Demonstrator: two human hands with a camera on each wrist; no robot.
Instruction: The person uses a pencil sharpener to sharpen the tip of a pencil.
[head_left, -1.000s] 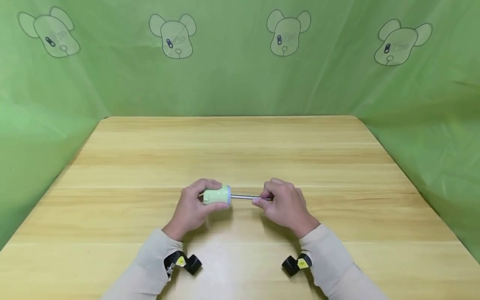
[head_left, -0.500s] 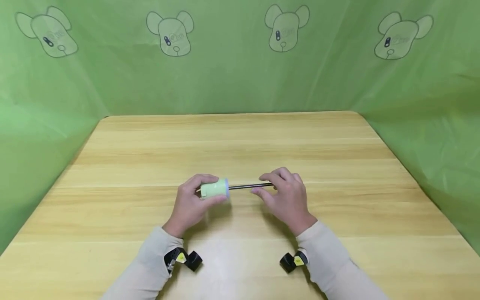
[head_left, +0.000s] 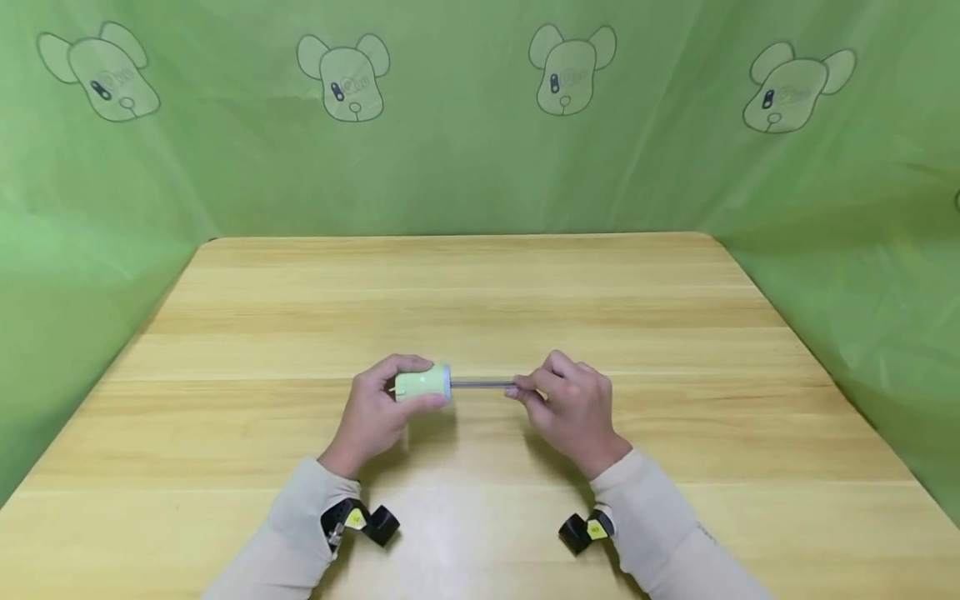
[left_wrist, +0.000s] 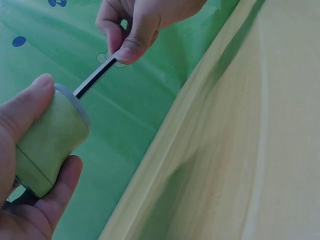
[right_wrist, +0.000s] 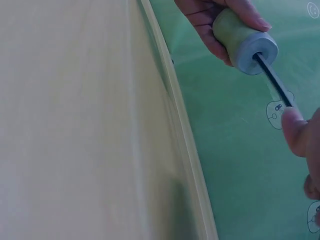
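My left hand (head_left: 377,410) holds a pale green, cylindrical pencil sharpener (head_left: 422,382) on its side above the table, thumb along the near side and fingers over the far side. Its blue-grey end faces right. A dark, light-striped pencil (head_left: 480,384) sticks out of the hole in that end, its inner tip hidden. My right hand (head_left: 573,412) pinches the pencil's outer end between thumb and fingertips. In the left wrist view the sharpener (left_wrist: 55,135) and pencil (left_wrist: 94,78) show close up. The right wrist view shows the hole around the pencil (right_wrist: 275,80).
Both hands are over the near half of a wooden table (head_left: 465,292). A green curtain (head_left: 465,167) with printed bear heads stands behind it and along both sides. Black wrist cameras (head_left: 382,526) sit on both sleeves.
My right fingers spread around the pencil half a second ago; now they pinch its end. The pencil, tilted up to the right then, lies level. The sharpener has shifted slightly left.
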